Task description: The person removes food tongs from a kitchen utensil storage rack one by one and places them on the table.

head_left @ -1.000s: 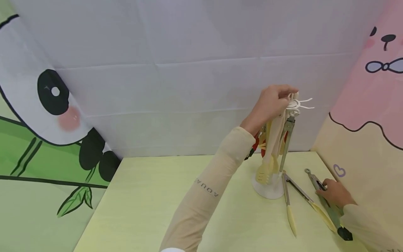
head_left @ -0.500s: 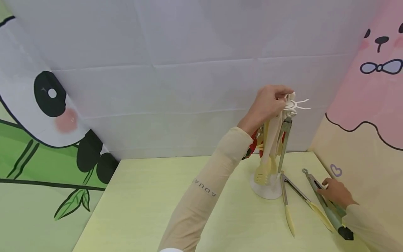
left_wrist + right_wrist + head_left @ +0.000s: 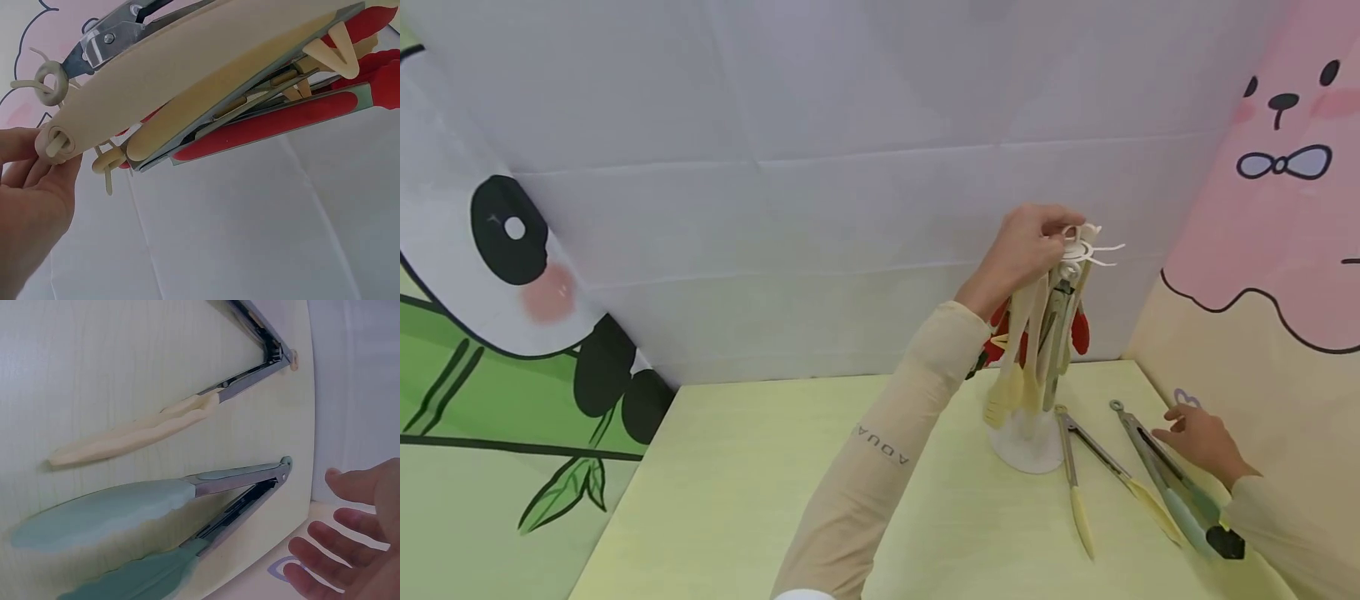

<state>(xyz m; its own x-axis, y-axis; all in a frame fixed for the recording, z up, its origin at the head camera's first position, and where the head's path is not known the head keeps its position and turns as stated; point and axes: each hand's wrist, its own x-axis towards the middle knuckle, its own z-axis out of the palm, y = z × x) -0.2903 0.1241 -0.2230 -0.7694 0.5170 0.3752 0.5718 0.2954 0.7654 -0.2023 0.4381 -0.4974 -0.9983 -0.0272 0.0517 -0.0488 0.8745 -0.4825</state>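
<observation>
The left hand [image 3: 1024, 248] pinches the end of a cream utensil handle [image 3: 162, 78] at the top of the white rack [image 3: 1026, 457], which stands on the worktop [image 3: 760, 483]. The right hand [image 3: 1207, 442], fingers spread and holding nothing, is beside the green tongs [image 3: 103, 509]; these lie splayed near the splayed cream tongs [image 3: 134, 437].

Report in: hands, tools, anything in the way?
Left hand pinches pale handle high on rack. Right hand empty, beside green tongs. Yellow tongs between those and rack, possibly in the way.
</observation>
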